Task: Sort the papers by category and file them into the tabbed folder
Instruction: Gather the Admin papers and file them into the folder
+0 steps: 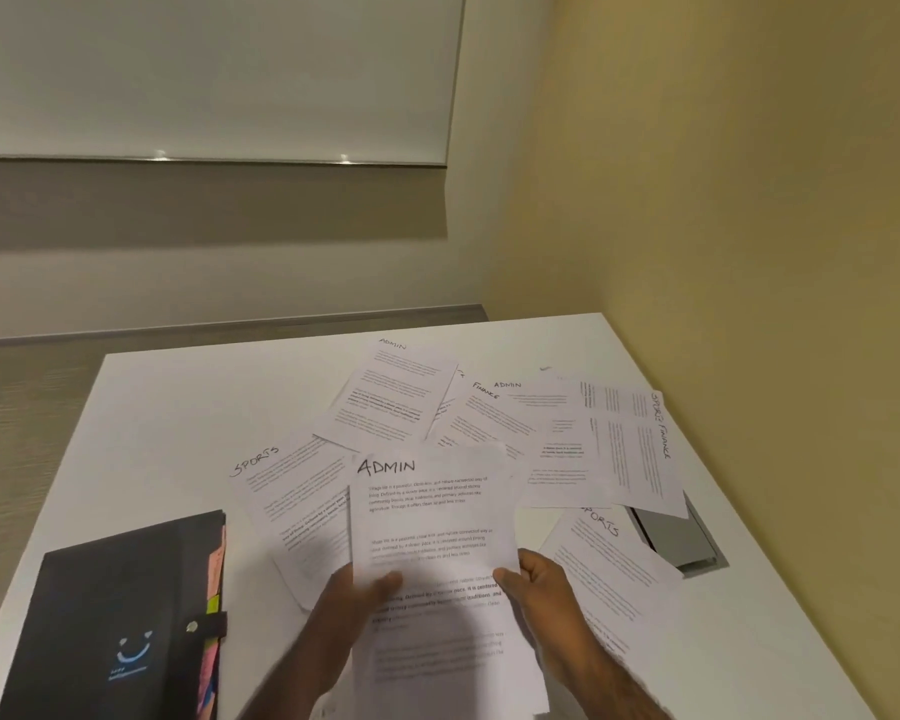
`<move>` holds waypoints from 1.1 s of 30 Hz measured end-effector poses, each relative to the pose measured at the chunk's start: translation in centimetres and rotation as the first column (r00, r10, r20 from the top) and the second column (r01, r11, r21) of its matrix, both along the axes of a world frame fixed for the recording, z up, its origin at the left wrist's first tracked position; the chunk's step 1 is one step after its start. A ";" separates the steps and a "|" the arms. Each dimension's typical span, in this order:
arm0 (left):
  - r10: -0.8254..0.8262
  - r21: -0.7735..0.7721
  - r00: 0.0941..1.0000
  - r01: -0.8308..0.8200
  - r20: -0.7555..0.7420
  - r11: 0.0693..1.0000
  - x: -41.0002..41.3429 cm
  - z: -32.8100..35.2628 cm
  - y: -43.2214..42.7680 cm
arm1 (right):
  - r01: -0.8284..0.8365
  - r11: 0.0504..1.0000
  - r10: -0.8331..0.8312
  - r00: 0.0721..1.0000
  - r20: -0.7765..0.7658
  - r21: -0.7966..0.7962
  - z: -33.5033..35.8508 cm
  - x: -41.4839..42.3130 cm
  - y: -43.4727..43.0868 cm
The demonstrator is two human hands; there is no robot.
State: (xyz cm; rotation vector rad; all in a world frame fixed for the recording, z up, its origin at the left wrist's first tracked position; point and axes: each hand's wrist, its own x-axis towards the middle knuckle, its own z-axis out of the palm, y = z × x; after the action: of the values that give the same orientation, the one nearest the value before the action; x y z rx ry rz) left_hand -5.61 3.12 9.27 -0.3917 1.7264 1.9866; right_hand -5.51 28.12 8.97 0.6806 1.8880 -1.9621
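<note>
**Admin sheet in hand, folder not yet opened**

Both hands hold an Admin sheet [427,511] up over the near edge of the table [178,407]. The left hand [354,595] pinches its lower left side, thumb on the printed face. The right hand [536,584] grips the lower right edge with curled fingers. Extra paper edges show below the right hand, so there may be more than one sheet in the hold, though I cannot be sure.

The other loose papers [489,423] lie fanned and overlapping across the middle of the table, headed Admin, Finance and Sports in handwriting. One Sports sheet [292,480] lies just left of the held page and partly under it. Two sheets at the far right lie turned sideways, partly over a grey tray [681,537].

The black folder [126,605] lies flat at the near left, well apart from the pile. Its strap [198,626] is fastened across the edge, and coloured tabs [214,569] stick out along that side.

This looks like the sorting step, with Admin being gathered first and nothing filed yet. Next, I would pick out the two remaining Admin pages from the overlap without dragging their neighbours along. One hand must then be freed to undo the strap and find the matching tab
</note>
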 end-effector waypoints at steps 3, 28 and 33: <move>0.004 0.068 0.997 -0.009 0.071 0.998 -0.4 -0.4 1.0 | 0.012 1.000 -0.011 1.000 0.009 -0.015 -0.5 -2.3 1.2; 0.394 -0.155 0.903 -0.370 0.171 0.916 -6.4 -2.8 4.6 | -0.216 0.499 -0.205 0.912 0.356 0.839 -9.5 -19.4 15.4; 0.369 -0.136 0.918 -0.350 0.148 0.927 -6.9 -2.5 4.8 | 0.048 0.625 -0.239 0.962 0.133 0.779 -7.4 -18.4 16.6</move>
State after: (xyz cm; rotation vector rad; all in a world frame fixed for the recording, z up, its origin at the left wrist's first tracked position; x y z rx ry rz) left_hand -12.49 7.97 6.80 -0.9523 1.7512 2.0353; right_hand -23.93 44.72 1.54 1.2528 2.5586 -0.9671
